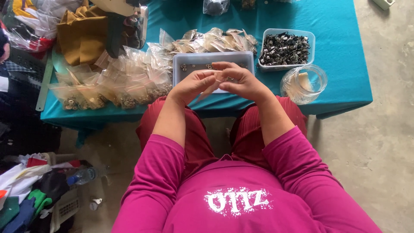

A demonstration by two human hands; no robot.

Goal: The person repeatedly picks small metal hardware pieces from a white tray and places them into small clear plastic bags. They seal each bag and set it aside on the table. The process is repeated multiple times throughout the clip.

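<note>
My left hand [192, 85] and my right hand [241, 80] meet over the near edge of a low table, fingers pinched together on a small clear plastic bag [214, 83] held between them. Just beyond the hands stands a pale blue rectangular tray [185, 58] with a few small metal snaps on its floor. What the bag holds is too small to tell.
A teal cloth [336, 39] covers the table. Several filled clear bags [116, 84] lie left of the tray and behind it. A clear tub of dark metal clips [286, 48] and a clear jar [304, 84] stand at the right. Folded mustard fabric [82, 36] is at back left. Clothes [30, 190] are piled on the floor.
</note>
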